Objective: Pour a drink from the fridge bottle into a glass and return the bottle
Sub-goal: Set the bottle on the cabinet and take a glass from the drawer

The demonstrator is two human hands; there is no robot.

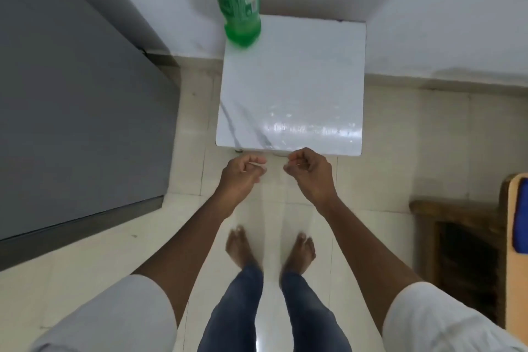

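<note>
A green plastic bottle (pixel 238 0) stands on the far left corner of a small white marble-topped table (pixel 294 88); its top is cut off by the frame's upper edge. My left hand (pixel 243 174) and my right hand (pixel 310 171) hover side by side just in front of the table's near edge, fingers curled in, holding nothing. Both hands are well short of the bottle. No glass is in view.
A grey fridge (pixel 71 100) with its door closed fills the left side. White walls form a corner behind the table. At the right edge stands a wooden piece of furniture (pixel 468 260) with a blue item. I stand barefoot on pale floor tiles (pixel 371 168).
</note>
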